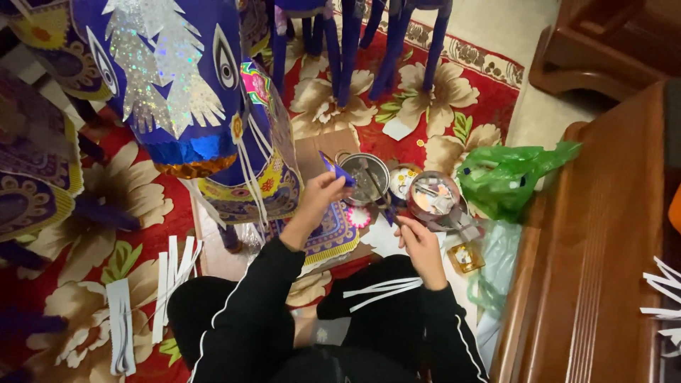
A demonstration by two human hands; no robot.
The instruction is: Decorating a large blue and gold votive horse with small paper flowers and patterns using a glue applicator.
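Note:
My left hand (320, 193) holds a small blue paper piece (335, 170) up in front of a big blue paper horse figure (186, 106) trimmed with silver foil and patterned paper. My right hand (420, 241) grips a thin stick or brush handle that reaches toward a round metal bowl (364, 177). Beside the bowl stands a round tin (433, 195) filled with paper scraps. I sit cross-legged in black clothes, and white paper strips (379, 289) lie across my right knee.
More blue figure legs (386, 50) stand on the red flowered carpet (440, 99). A green plastic bag (507, 177) lies right of the tin. White paper strips (152, 291) lie at left. A wooden bench (603, 234) borders the right side.

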